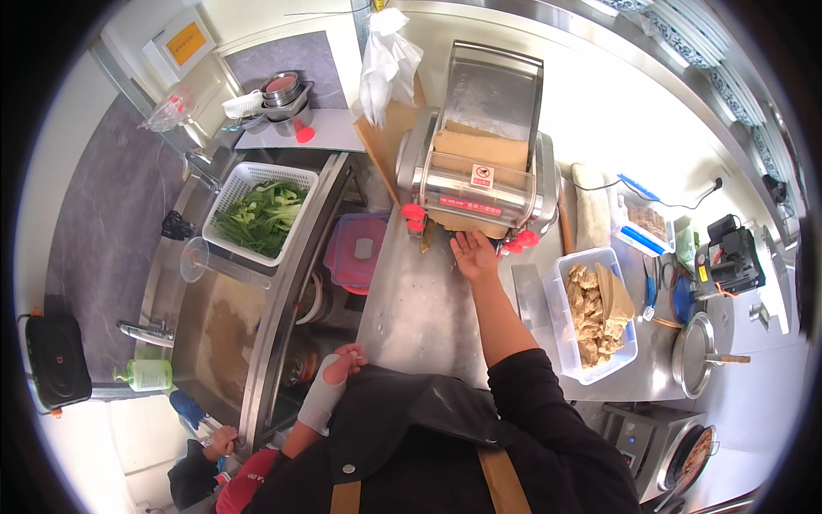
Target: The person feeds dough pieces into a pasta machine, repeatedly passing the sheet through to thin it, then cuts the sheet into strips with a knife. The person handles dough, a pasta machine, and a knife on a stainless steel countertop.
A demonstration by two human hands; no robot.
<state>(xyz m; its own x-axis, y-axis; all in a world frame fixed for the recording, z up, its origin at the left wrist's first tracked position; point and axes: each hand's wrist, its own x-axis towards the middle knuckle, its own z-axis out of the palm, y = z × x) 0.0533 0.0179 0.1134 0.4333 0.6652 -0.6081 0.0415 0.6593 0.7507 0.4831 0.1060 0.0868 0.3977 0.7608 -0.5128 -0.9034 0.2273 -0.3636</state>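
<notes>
A steel dough sheeter (478,186) with red knobs stands on the steel worktable before me. A tan dough sheet (478,149) lies on its sloping feed tray (491,90) and enters under the clear guard. The sheet's ragged lower edge (472,225) comes out at the front. Right there, my right hand (475,254) is palm up, its fingertips at that edge; contact is hard to make out. My left hand (343,367), with a white wrap around the wrist and palm, is beside my dark apron at the table's near left edge. Its fingers are partly hidden.
A clear plastic bin (594,315) of torn dough pieces stands right of the sheeter, near a rolling pin (565,221). Left is a sink (186,334) with a white basket (260,212) of leafy greens. Another person's hand (225,440) rests by the sink's near corner.
</notes>
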